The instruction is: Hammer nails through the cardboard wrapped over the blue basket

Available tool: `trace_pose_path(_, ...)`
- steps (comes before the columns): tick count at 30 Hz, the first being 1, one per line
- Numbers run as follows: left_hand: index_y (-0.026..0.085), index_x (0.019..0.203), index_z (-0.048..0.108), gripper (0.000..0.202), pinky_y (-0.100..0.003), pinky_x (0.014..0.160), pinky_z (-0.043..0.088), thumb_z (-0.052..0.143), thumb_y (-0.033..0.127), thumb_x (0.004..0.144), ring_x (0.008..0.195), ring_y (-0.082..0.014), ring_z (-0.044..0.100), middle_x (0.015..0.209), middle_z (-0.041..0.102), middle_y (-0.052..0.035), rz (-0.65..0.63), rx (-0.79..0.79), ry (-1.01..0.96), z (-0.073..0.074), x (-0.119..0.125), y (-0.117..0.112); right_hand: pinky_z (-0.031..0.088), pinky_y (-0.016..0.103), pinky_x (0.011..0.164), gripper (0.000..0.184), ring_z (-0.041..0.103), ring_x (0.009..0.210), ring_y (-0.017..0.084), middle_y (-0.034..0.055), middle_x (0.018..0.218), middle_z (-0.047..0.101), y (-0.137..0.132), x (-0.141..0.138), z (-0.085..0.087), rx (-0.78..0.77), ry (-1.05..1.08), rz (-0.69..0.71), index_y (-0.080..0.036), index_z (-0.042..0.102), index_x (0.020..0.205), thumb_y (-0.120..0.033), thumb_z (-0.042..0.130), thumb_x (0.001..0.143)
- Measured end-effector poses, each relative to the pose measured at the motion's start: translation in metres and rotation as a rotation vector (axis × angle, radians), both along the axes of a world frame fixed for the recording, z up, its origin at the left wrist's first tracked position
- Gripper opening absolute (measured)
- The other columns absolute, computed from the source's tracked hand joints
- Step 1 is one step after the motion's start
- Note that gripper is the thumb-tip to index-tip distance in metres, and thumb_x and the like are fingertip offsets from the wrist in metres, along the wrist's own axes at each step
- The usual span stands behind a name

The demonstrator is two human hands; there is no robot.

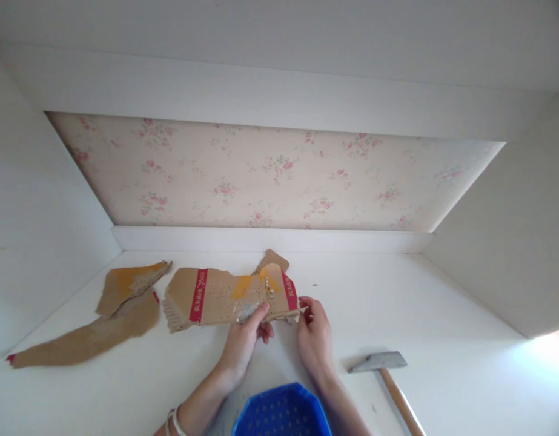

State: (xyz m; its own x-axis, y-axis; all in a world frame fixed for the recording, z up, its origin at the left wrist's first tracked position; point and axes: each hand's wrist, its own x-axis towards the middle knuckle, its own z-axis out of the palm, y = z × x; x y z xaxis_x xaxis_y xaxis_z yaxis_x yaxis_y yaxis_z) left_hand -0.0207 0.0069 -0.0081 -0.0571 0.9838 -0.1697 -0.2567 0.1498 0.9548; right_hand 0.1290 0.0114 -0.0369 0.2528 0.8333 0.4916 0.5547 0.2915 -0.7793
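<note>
A torn piece of brown cardboard with red printed strips and orange marks lies in front of me, many small dark holes in it. A short row of small shiny bits shows near its right end; I cannot tell what they are. Something clear like plastic or tape is at its front edge. My left hand grips that edge, thumb on top. My right hand is closed at the right front corner, its fingertips pinching the torn edge.
More torn cardboard lies at the left, and a small scrap pokes out behind the held piece. A blue perforated plastic basket stands close below my hands. A hammer with a wooden handle rests at the right on the white surface. White panels enclose both sides.
</note>
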Motion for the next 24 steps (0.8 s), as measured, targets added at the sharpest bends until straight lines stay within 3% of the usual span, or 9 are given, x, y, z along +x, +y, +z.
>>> trace_pose_path(3, 0.019, 0.050, 0.061, 0.047, -0.027, 0.056, 0.040, 0.073, 0.057, 0.076, 0.049, -0.0145, 0.052, 0.047, 0.057, 0.0002, 0.046, 0.008, 0.108, -0.002, -0.005, 0.000, 0.054, 0.030, 0.065, 0.019, 0.064, 0.074, 0.019, 0.0033, 0.086, 0.065, -0.003, 0.001, 0.004, -0.012, 0.104, -0.017, -0.022, 0.056, 0.105, -0.017, 0.042, 0.092)
trace_pose_path(6, 0.021, 0.045, 0.062, 0.051, -0.029, 0.063, 0.043, 0.069, 0.057, 0.080, 0.053, -0.0186, 0.057, 0.047, 0.059, -0.0018, 0.012, 0.003, 0.289, -0.002, -0.006, -0.005, 0.053, 0.028, 0.066, 0.015, 0.062, 0.072, 0.017, -0.0001, 0.083, 0.062, -0.011, -0.005, 0.011, -0.027, 0.113, 0.106, -0.024, 0.055, 0.108, -0.031, 0.046, 0.098)
trace_pose_path(8, 0.023, 0.057, 0.071, 0.044, -0.032, 0.073, 0.048, 0.063, 0.057, 0.085, 0.069, -0.0248, 0.066, 0.057, 0.068, -0.0034, -0.063, 0.032, 0.433, 0.001, -0.005, -0.009, 0.052, 0.027, 0.062, 0.023, 0.060, 0.065, 0.016, -0.0031, 0.077, 0.059, -0.015, -0.008, 0.014, -0.052, 0.092, 0.164, -0.024, 0.054, 0.116, -0.038, 0.050, 0.099)
trace_pose_path(10, 0.026, 0.080, 0.078, 0.036, -0.037, 0.094, 0.046, 0.056, 0.053, 0.089, 0.099, -0.0285, 0.068, 0.082, 0.078, -0.0039, -0.140, 0.105, 0.565, 0.004, -0.003, -0.014, 0.051, 0.029, 0.062, 0.034, 0.060, 0.065, 0.017, -0.0028, 0.076, 0.060, -0.016, -0.011, 0.013, -0.080, 0.063, 0.159, -0.022, 0.051, 0.126, -0.041, 0.054, 0.097)
trace_pose_path(13, 0.030, 0.112, 0.075, 0.037, -0.041, 0.118, 0.026, 0.051, 0.049, 0.092, 0.131, -0.0273, 0.053, 0.119, 0.074, -0.0027, -0.228, 0.210, 0.721, 0.006, 0.000, -0.017, 0.051, 0.037, 0.076, 0.032, 0.064, 0.081, 0.023, 0.0048, 0.091, 0.068, -0.014, -0.010, 0.010, -0.091, 0.011, 0.131, -0.022, 0.055, 0.123, -0.040, 0.055, 0.097)
trace_pose_path(15, 0.030, 0.120, 0.072, 0.040, -0.044, 0.122, 0.018, 0.051, 0.049, 0.092, 0.138, -0.0281, 0.047, 0.129, 0.069, -0.0038, -0.260, 0.219, 0.763, 0.004, 0.000, -0.018, 0.050, 0.037, 0.083, 0.021, 0.065, 0.089, 0.023, 0.0065, 0.099, 0.071, -0.014, -0.010, 0.009, -0.077, -0.014, 0.149, -0.024, 0.060, 0.113, -0.037, 0.050, 0.100)
trace_pose_path(18, 0.030, 0.119, 0.073, 0.039, -0.048, 0.122, 0.015, 0.053, 0.049, 0.091, 0.139, -0.0303, 0.044, 0.132, 0.067, -0.0050, -0.218, 0.220, 0.760, 0.000, 0.001, -0.018, 0.051, 0.032, 0.080, 0.019, 0.067, 0.088, 0.020, 0.0055, 0.098, 0.072, -0.014, -0.009, 0.007, -0.057, -0.029, 0.176, -0.024, 0.061, 0.107, -0.031, 0.044, 0.103)
trace_pose_path(24, 0.025, 0.096, 0.080, 0.028, -0.048, 0.120, 0.018, 0.066, 0.045, 0.081, 0.135, -0.0366, 0.048, 0.112, 0.076, -0.0103, -0.030, 0.221, 0.610, -0.005, 0.006, -0.017, 0.052, 0.030, 0.074, 0.015, 0.067, 0.080, 0.020, 0.0048, 0.090, 0.071, -0.015, -0.011, 0.004, 0.000, -0.071, 0.188, -0.023, 0.061, 0.102, -0.030, 0.048, 0.101)
